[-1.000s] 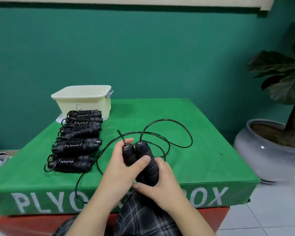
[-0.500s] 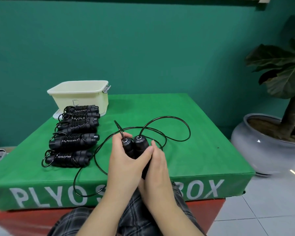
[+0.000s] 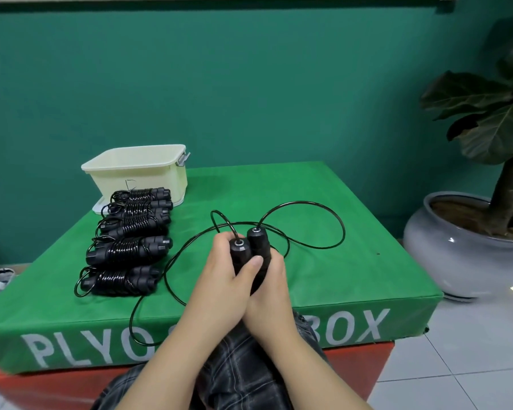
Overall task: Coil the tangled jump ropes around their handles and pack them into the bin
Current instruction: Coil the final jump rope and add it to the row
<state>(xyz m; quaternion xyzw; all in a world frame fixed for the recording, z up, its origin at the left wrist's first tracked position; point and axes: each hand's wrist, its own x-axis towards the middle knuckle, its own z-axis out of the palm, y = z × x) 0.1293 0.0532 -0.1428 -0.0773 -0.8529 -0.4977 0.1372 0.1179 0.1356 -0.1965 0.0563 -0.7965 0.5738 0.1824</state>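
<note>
Hands (image 3: pixel 243 279) clasp handles (image 3: pixel 251 247); bin (image 3: pixel 137 173) contents unseen.

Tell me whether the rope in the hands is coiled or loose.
Loose. The cord lies in open loops on the green box; both hands hold bare handles together.

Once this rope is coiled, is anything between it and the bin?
Yes: the row of coiled ropes lies between the handles held in both hands and the bin, reaching its front wall. The bin's open top looks unobstructed from above.
</note>
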